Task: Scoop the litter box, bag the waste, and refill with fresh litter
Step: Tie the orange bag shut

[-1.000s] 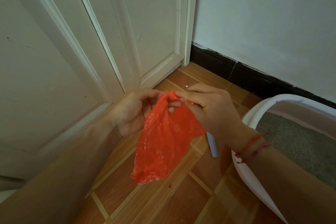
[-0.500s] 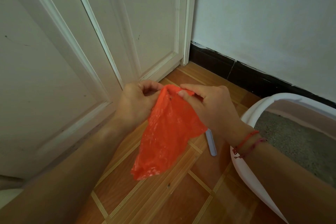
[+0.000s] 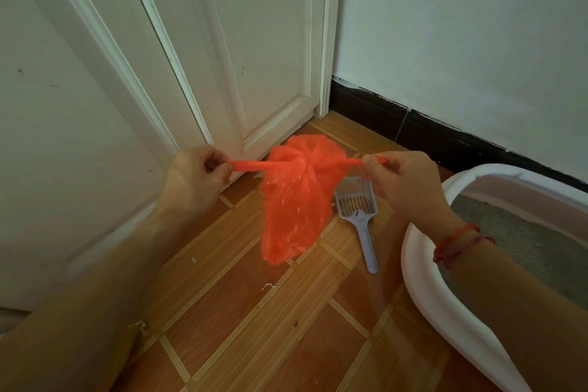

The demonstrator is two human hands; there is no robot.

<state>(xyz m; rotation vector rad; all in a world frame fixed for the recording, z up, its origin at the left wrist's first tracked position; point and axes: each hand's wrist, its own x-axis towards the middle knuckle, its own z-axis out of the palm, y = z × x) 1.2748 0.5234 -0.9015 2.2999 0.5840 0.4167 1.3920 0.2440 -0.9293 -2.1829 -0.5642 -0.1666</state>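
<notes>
Pinching opposite handles of the orange plastic bag (image 3: 294, 200), left hand (image 3: 195, 178) and right hand (image 3: 402, 181) hold it taut above the floor, left of the litter scoop (image 3: 358, 210).

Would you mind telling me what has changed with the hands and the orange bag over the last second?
The left hand and right hand have moved apart sideways, pulling the orange bag's handles taut so its mouth bunches shut. With the right hand shifted, the whole scoop now shows on the floor. Both hands keep their grip; the litter box stayed put.
</notes>
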